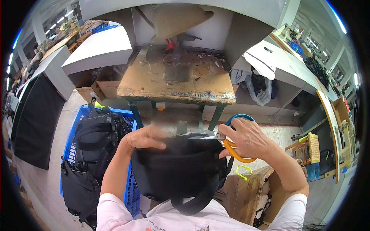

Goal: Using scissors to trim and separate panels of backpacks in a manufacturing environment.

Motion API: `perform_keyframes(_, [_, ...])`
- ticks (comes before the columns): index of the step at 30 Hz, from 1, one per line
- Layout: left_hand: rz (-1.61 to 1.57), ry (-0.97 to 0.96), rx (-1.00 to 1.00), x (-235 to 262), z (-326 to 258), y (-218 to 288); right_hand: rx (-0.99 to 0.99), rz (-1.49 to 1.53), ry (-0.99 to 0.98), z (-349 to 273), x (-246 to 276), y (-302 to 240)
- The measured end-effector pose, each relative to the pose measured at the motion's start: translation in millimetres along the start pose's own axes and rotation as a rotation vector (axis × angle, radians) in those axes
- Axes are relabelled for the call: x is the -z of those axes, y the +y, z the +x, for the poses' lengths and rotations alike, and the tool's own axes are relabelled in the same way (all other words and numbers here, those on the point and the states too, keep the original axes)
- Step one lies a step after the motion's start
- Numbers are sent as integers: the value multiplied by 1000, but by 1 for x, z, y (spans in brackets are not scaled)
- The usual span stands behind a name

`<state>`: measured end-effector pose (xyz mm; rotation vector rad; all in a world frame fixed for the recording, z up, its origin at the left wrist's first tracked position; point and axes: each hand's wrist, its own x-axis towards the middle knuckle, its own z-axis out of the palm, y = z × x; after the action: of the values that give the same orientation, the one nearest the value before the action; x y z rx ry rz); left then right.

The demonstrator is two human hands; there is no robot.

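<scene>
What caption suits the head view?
Scissors in the right hand at the top edge of a black bag, left hand at its left, blue crate alongside.

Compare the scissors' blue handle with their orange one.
Colour: the blue handle is blue, the orange handle orange. Position: the blue handle shows beyond the right hand, while the orange handle shows on the side nearer the person's body. Both are curved and partly hidden by that hand.

It's a bag workshop here: scraps litter a scuffed wooden bench, black backpacks fill a blue plastic crate, cardboard boxes sit beneath a white bench, strip lights glow overhead!
</scene>
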<state>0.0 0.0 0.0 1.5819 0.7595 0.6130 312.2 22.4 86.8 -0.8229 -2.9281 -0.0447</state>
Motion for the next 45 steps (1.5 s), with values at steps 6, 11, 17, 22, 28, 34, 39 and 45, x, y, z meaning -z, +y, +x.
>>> perform_keyframes(6, [64,10,-31,-1,-3,-3,18,-12,-71,-3,-6,7])
perform_keyframes(11, [65,-9,8,-3,-2,-3,42,-13,-40,-5,-3,5])
perform_keyframes(17, [89,-49,-4,-6,0,-9,121,7,-62,1,-4,6])
perform_keyframes(22, [142,-77,2,-6,-1,-15,80,-22,-162,-6,-6,9])
perform_keyframes(28, [187,-71,41,-12,3,-4,103,24,-128,-7,-2,6])
perform_keyframes(34, [209,-95,53,-14,7,-9,81,64,-220,-2,1,5])
perform_keyframes(39, [232,-95,38,-14,5,-13,41,66,-316,-5,1,7])
perform_keyframes(45, [265,-98,63,-18,10,-3,126,-32,-146,1,8,7])
